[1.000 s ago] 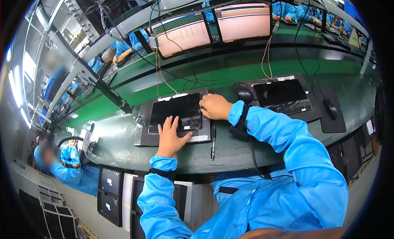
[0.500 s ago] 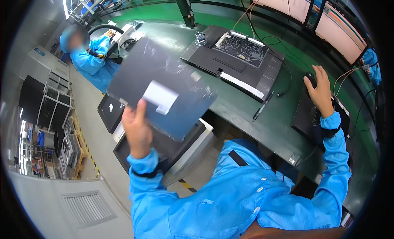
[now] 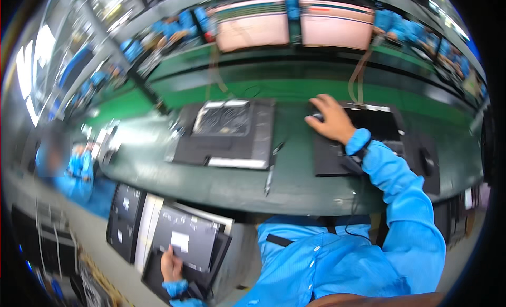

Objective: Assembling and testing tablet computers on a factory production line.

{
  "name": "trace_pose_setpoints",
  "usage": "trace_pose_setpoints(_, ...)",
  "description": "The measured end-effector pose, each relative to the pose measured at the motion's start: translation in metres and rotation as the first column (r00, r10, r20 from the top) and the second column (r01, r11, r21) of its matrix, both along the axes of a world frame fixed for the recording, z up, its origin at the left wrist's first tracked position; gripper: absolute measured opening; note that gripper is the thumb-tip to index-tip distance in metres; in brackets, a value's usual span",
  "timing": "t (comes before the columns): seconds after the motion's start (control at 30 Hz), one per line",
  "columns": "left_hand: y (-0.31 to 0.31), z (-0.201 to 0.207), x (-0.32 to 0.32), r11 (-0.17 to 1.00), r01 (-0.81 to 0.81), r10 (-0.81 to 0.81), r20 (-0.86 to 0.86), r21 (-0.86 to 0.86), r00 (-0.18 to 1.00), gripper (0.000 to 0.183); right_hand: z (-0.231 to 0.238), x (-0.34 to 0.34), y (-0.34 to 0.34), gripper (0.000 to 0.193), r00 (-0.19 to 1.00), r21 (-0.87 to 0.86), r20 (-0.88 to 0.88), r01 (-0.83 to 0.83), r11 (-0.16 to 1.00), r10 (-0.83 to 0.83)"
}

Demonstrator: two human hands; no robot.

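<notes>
At the lower left, my left hand [image 3: 171,266] grips the near edge of a thin dark flat panel [image 3: 201,232] in shiny film. A white label [image 3: 180,241] is stuck on the panel, just beyond my thumb. The panel is over a black tray [image 3: 158,277]; whether it touches the tray's floor I cannot tell. Up on the bench, my right hand [image 3: 333,120] is curled over a black computer mouse [image 3: 318,117]. Beside that hand lies a black device with a dark screen [image 3: 371,123].
On the green bench [image 3: 221,188] sit a dark fixture [image 3: 182,149] with a film-covered plate and a pen [image 3: 270,175]. Two monitors [image 3: 253,32] stand behind. Another black mouse [image 3: 428,160] rests at right. A blue-clad co-worker [image 3: 79,167] is at far left, near another black tray [image 3: 125,222].
The panel in my left hand has come down from above the bench's edge to the black tray. My right hand has settled onto the mouse. The view has swung right.
</notes>
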State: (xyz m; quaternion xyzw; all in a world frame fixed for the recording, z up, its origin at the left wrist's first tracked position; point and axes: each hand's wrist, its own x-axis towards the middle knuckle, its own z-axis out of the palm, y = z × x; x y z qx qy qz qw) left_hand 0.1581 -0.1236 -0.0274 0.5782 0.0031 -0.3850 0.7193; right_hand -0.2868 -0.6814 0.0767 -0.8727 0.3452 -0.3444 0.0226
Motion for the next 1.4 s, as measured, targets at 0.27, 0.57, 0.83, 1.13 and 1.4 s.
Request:
trace_pose_setpoints(0.27, 0.000, 0.000, 0.012, 0.997, -0.031, 0.027, 0.067, 0.067, 0.997, 0.027, 0.000, -0.005, 0.001, 0.063, 0.996, 0.158, -0.056, 0.074, 0.985, -0.066)
trace_pose_setpoints(0.57, -0.017, 0.056, -0.039, 0.883, -0.034, -0.152, 0.353, 0.468, 0.923, 0.078, -0.004, -0.001, -0.002, 0.058, 0.992, 0.091, -0.105, 0.074, 0.993, -0.064)
trace_pose_setpoints(0.83, -0.007, 0.053, -0.036, 0.759, -0.009, -0.237, 0.288, 0.651, 0.928, 0.076, -0.013, 0.004, -0.004, 0.054, 0.996, 0.025, -0.069, 0.049, 0.998, -0.047)
trace_pose_setpoints(1.13, -0.029, 0.163, -0.186, 0.712, 0.649, -0.327, 0.692, -0.267, 0.644, 0.029, -0.019, -0.004, -0.025, 0.067, 0.998, 0.075, -0.013, 0.057, 0.996, -0.056)
trace_pose_setpoints(1.4, -0.052, 0.055, -0.196, 0.631, -0.283, -0.769, 0.630, 0.723, -0.107, 0.065, -0.021, -0.005, -0.020, 0.064, 0.998, 0.122, 0.019, 0.058, 0.991, -0.061)
